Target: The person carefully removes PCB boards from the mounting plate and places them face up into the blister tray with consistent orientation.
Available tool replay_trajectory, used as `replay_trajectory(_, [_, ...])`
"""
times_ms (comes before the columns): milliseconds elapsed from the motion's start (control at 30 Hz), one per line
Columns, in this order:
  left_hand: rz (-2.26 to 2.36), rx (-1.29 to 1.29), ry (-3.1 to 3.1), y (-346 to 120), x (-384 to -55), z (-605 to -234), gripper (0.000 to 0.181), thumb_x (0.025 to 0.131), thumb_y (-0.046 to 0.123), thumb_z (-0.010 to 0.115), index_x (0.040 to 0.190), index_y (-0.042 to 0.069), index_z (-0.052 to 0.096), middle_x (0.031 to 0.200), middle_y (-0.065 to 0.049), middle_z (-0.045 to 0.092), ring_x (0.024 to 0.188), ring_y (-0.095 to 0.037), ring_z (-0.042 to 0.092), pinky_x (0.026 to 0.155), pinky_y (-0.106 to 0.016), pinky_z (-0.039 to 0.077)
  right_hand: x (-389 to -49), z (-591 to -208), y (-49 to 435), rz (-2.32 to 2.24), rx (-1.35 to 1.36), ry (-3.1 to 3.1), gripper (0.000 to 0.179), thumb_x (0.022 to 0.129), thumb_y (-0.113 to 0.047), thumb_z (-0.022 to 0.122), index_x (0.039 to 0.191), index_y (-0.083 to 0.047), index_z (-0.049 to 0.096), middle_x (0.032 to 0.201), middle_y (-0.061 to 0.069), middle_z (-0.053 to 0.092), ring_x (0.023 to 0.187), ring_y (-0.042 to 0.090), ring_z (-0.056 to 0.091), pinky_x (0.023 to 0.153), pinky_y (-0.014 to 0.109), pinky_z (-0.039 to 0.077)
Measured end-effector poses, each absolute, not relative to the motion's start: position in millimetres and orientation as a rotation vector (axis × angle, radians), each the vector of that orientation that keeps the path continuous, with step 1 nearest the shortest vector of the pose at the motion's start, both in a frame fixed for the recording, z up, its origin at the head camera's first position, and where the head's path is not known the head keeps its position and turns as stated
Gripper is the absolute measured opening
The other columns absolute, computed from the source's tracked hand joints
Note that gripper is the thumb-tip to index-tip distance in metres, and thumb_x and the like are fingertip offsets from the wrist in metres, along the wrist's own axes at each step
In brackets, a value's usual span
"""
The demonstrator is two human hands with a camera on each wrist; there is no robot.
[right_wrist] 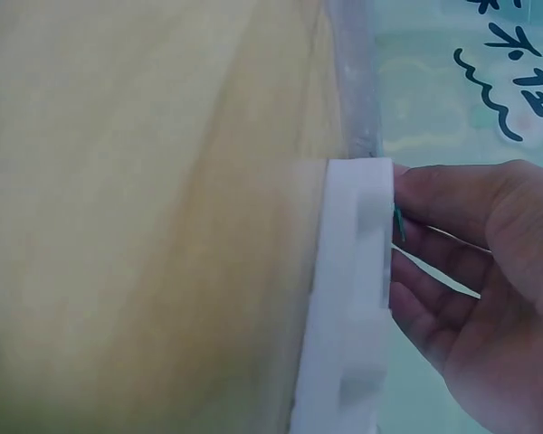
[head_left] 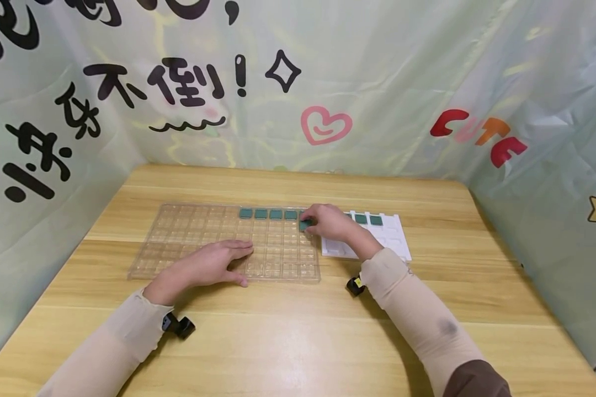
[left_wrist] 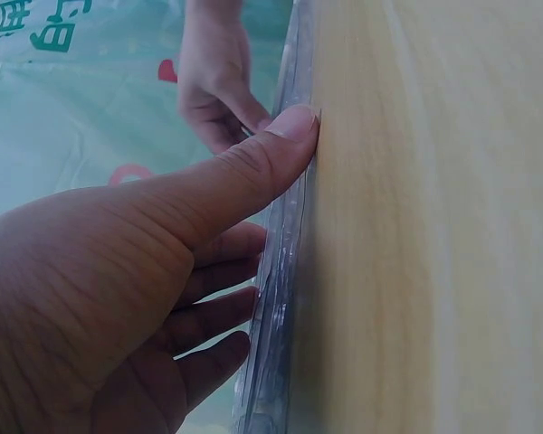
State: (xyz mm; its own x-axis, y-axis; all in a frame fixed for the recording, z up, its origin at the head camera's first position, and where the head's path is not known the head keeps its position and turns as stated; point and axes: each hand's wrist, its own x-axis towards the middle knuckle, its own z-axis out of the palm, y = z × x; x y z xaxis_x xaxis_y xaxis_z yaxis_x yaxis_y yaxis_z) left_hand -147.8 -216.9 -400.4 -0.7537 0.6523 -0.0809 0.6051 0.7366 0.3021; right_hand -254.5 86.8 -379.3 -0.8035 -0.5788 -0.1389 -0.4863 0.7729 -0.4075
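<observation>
Tile [head_left: 305,225], small and dark green, sat pinched between the thumb and fingers of the right hand [head_left: 333,221], over the second row of the clear tray [head_left: 198,205], by its right edge. A sliver of its green showed between those fingers in the right wrist view; whether it touched the tray, I could not tell. Just above, green pieces [head_left: 276,214] lined part of the far row, the rightmost partly covered by the fingertips. The left hand [head_left: 209,266] was well apart from the right, its fingers extended and resting on the clear tray, its thumb at the near edge.

Just to the right stood the white tray [head_left: 391,237], partly beneath the right forearm, with more green pieces along its far side. Both trays lay on a wooden table [head_left: 288,342]. Beige sleeves [head_left: 407,306] covered the forearms, and a black device [head_left: 181,327] was at each wrist. Behind hung a pale green curtain [head_left: 387,66] bearing black characters [head_left: 186,82], a pink heart [head_left: 323,132] and colourful "CUTE" lettering [head_left: 507,150].
</observation>
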Motion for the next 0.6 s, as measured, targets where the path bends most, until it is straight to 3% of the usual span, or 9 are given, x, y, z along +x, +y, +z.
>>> replay_trajectory(600, [0.397,1.015,2.762,-216.8,-147.6,-401.2,0.087,0.083,0.058,0.068,0.144,0.000,0.047,0.151,-0.013,0.041,0.138,-0.034,0.038,0.112,-0.049,0.032,-252.7,-376.0,99.2,-0.611,-0.821,2.714,0.036,0.093,-0.020,0.070,0.128,-0.014,0.065,0.128,0.004,0.061,0.118,0.024,0.056,0.097,0.043,0.047])
